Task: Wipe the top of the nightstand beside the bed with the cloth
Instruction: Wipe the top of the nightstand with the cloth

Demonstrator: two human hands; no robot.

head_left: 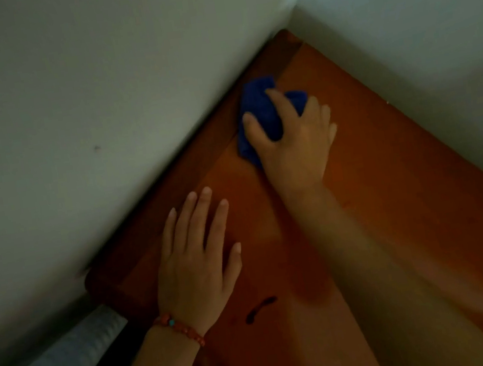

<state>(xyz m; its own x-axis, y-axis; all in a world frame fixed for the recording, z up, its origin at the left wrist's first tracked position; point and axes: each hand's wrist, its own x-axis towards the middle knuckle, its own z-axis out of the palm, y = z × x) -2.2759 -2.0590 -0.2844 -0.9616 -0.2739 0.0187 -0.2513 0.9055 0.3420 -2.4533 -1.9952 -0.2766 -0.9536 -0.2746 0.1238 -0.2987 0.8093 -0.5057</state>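
Nothing readable is showing anywhere in the frame: no text, label, brand, number or sign is appearing on any surface, from the upper left to the lower right.

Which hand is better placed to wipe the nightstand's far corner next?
Right. The right hand already grips the blue cloth near that corner; the left hand lies flat on the nightstand, holding nothing.
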